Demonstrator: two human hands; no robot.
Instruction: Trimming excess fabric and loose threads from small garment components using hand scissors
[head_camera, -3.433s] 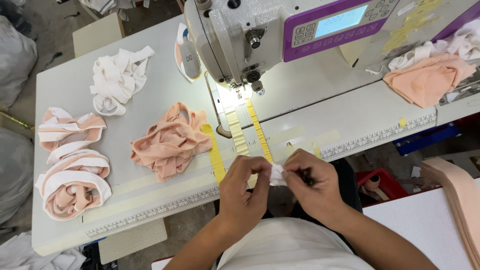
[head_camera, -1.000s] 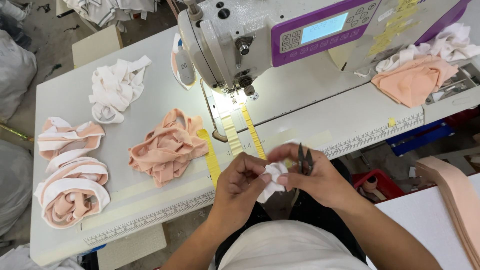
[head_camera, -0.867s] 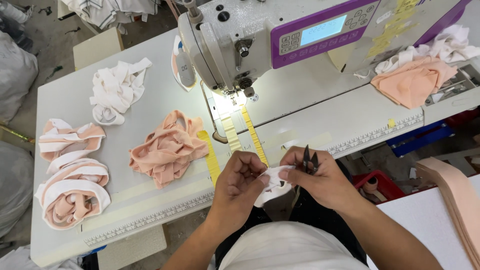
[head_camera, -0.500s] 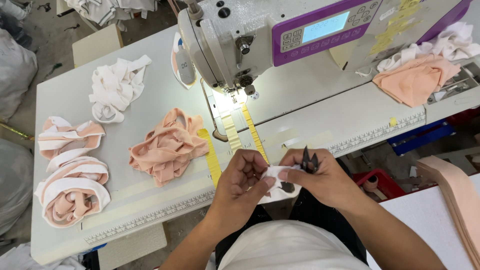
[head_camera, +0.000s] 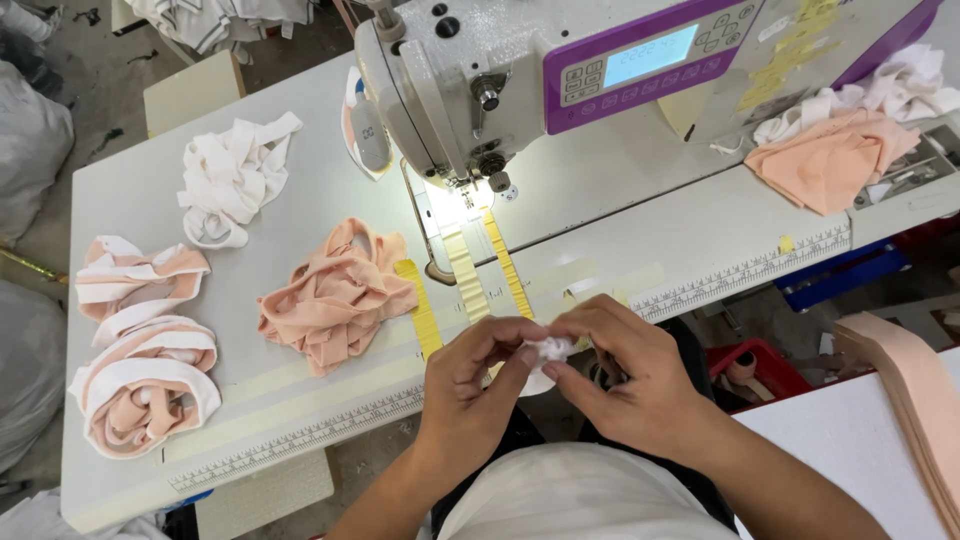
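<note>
The person sits at the near edge of a pale sewing table. Both hands are close together, just over the table's front edge. The left hand and the right hand meet in the middle, and their fingertips pinch a small white bit of cloth between them. The cloth is bunched up, and the fingers hide most of it. There is something dark under the right hand, but I cannot tell what it is.

Right behind the hands stands a big white sewing machine with a purple panel and a small blue screen. Its light shines down on the table. Yellow tape strips run from the machine's needle toward the hands.

To the left of the hands lies a loose pile of peach cloth bands. Farther left there are two rolls of peach and white cloth. A heap of white bands sits at the back of the table.

On the far right, beside the machine, is a mound of peach and white cloth. Low on the right, a stack of peach strips hangs over a white surface. A red box sits on the floor below.
</note>
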